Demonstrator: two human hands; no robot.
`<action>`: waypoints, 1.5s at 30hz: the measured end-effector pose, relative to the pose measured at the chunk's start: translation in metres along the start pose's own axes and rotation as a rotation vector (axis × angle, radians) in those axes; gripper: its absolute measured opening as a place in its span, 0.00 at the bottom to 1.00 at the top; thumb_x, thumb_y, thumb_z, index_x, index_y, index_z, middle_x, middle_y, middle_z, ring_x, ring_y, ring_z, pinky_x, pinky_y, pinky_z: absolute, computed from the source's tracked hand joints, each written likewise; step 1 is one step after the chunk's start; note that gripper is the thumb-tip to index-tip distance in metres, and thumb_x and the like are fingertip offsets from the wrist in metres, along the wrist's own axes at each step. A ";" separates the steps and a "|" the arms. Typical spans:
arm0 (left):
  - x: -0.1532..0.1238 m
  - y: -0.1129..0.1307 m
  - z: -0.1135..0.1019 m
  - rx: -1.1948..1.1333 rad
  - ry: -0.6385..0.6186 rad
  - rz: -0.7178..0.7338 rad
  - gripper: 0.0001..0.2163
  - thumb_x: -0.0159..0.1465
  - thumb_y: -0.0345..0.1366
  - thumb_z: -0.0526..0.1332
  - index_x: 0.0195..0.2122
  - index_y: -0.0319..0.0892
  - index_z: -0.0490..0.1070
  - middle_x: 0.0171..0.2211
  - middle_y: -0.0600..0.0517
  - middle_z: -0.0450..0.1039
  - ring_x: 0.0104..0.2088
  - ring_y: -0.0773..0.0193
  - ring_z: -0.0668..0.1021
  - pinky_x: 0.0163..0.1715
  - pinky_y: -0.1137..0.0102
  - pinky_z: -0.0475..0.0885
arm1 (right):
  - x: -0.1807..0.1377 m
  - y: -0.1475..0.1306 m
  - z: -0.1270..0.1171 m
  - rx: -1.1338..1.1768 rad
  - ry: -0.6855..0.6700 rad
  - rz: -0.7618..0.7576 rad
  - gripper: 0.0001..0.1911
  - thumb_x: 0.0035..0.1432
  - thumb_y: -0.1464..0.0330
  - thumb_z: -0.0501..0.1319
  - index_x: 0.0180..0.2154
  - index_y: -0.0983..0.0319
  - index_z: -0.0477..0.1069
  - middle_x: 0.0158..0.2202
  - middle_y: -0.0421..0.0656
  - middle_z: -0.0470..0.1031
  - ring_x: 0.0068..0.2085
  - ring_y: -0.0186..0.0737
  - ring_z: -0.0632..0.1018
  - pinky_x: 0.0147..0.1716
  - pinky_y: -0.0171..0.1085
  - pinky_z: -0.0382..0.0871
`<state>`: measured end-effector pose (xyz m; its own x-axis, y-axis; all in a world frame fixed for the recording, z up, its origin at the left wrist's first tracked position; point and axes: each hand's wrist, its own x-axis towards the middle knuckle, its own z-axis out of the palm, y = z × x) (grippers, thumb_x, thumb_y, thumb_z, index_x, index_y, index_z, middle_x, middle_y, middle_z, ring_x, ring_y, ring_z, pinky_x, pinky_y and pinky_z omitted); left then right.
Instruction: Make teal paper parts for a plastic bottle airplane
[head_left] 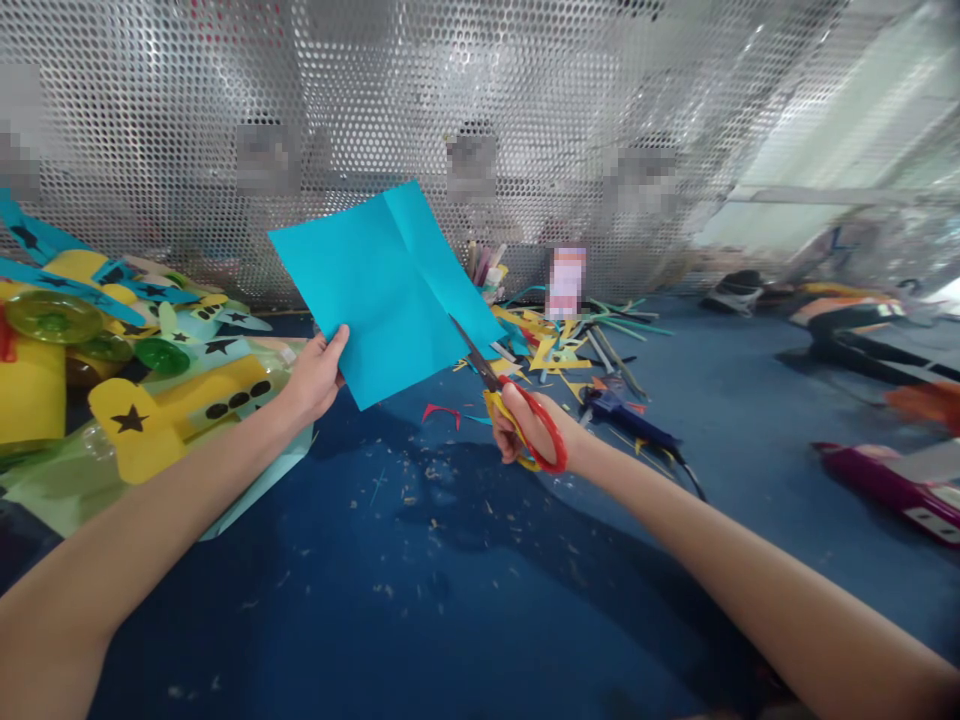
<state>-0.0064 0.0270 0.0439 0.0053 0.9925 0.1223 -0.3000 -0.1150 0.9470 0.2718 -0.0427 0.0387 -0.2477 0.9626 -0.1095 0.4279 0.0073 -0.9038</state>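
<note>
A sheet of bright blue paper (375,290) with a crease near its right side is held up in front of me. My left hand (319,375) is closed on its lower left edge, thumb on the near face. My right hand (525,420) grips a pair of scissors (551,430) with red and yellow handles. Their dark blades point up and left and meet the paper near its lower right part. Whether the blades are parted there I cannot tell.
Left lie yellow and blue paper aeroplanes (180,400) and green plastic bottle pieces (56,315). Beyond the scissors are paper scraps (555,345) and a blue glue gun (630,420) with a cord. A purple object (892,485) lies right on the blue surface (337,620). Perforated silvery sheeting (360,120) hangs behind.
</note>
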 end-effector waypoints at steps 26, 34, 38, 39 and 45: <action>0.011 0.017 -0.017 0.064 -0.013 0.010 0.13 0.61 0.38 0.64 0.46 0.40 0.72 0.45 0.45 0.78 0.49 0.52 0.78 0.49 0.56 0.74 | 0.036 -0.028 0.002 0.234 -0.164 -0.012 0.35 0.49 0.35 0.50 0.24 0.60 0.68 0.26 0.45 0.75 0.31 0.41 0.79 0.38 0.40 0.76; 0.008 0.022 -0.016 0.103 -0.007 -0.074 0.12 0.65 0.35 0.60 0.48 0.40 0.73 0.46 0.43 0.78 0.49 0.50 0.77 0.49 0.54 0.74 | 0.041 -0.025 0.014 0.304 -0.126 0.060 0.33 0.55 0.38 0.50 0.23 0.61 0.68 0.25 0.44 0.75 0.31 0.39 0.79 0.39 0.38 0.75; 0.004 0.026 -0.011 0.101 -0.012 -0.126 0.10 0.66 0.34 0.58 0.47 0.41 0.74 0.48 0.44 0.77 0.49 0.52 0.78 0.48 0.57 0.74 | 0.040 -0.021 0.013 0.267 -0.123 -0.003 0.33 0.52 0.38 0.52 0.24 0.61 0.69 0.26 0.45 0.75 0.32 0.39 0.78 0.39 0.38 0.75; 0.003 0.027 -0.009 0.100 -0.001 -0.142 0.10 0.67 0.33 0.57 0.46 0.41 0.74 0.48 0.45 0.77 0.48 0.53 0.78 0.49 0.57 0.74 | 0.039 -0.020 0.012 0.244 -0.133 -0.027 0.34 0.50 0.36 0.52 0.24 0.61 0.69 0.27 0.45 0.76 0.33 0.39 0.78 0.40 0.38 0.75; 0.002 0.032 -0.005 0.112 0.046 -0.221 0.11 0.68 0.31 0.54 0.47 0.40 0.73 0.49 0.45 0.77 0.48 0.54 0.78 0.51 0.57 0.73 | 0.035 -0.022 0.012 0.195 -0.104 -0.030 0.33 0.52 0.37 0.51 0.24 0.61 0.68 0.27 0.45 0.75 0.33 0.40 0.78 0.42 0.41 0.75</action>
<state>-0.0204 0.0251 0.0731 0.0152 0.9946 -0.1026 -0.1889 0.1036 0.9765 0.2432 -0.0124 0.0496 -0.3509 0.9294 -0.1142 0.2448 -0.0267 -0.9692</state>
